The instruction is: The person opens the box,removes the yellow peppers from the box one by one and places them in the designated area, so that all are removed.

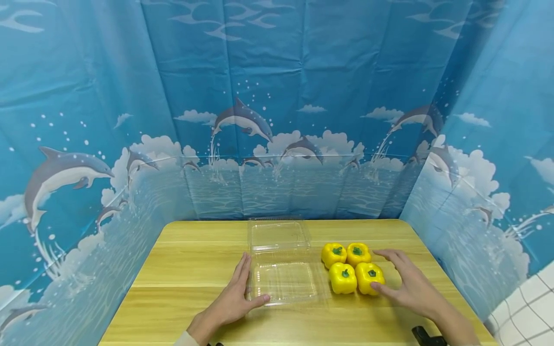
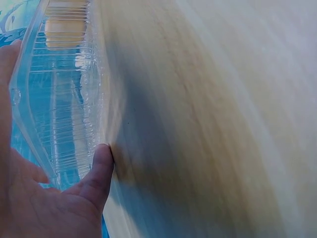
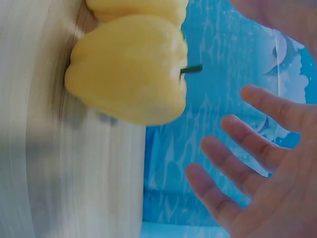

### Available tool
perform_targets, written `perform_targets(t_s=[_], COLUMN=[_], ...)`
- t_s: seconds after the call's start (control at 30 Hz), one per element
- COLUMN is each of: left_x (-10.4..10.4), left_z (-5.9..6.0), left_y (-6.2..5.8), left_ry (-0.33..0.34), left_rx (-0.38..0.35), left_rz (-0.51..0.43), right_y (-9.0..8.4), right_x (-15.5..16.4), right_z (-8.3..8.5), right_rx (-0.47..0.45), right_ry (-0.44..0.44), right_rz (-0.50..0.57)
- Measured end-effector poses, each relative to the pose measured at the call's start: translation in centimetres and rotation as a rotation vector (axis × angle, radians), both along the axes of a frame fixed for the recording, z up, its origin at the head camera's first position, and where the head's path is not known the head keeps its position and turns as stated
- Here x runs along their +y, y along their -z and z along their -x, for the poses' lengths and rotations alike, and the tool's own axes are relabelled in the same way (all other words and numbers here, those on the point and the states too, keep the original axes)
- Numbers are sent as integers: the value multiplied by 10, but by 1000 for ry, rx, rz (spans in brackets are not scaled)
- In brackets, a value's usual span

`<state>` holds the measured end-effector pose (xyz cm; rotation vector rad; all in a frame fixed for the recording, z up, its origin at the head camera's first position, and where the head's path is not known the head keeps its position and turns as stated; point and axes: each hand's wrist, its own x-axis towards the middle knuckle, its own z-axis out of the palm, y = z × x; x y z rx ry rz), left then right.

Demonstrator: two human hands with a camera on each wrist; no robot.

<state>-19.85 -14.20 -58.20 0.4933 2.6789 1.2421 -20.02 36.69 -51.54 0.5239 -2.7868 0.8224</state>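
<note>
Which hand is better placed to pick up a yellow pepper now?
The right hand. It is spread open beside the four yellow peppers, its thumb touching the nearest one. The left hand rests against the open clear plastic box, with the box between it and the peppers.

My left hand (image 1: 231,300) lay flat on the table (image 1: 182,269), fingers straight along the left edge of the open clear box (image 1: 283,269), thumb touching its near rim. My right hand (image 1: 404,283) was spread beside four yellow peppers (image 1: 351,266) clustered just right of the box, its thumb touching the near right pepper (image 1: 369,277). Dolphin curtains (image 1: 277,120) walled the table.
</note>
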Motion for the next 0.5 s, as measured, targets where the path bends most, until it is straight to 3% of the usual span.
perform_targets(t_s=[0.17,0.5], left_x=[0,-5], left_z=[-2,-5], left_y=[-1,-15], left_ry=[-23,-59], left_rx=[37,87], left_rz=[16,77], right_y=[-7,-7], right_x=[-15,-44], right_z=[-3,-6], right_rx=[71,203], right_ry=[20,-1], right_rz=[-2,-50])
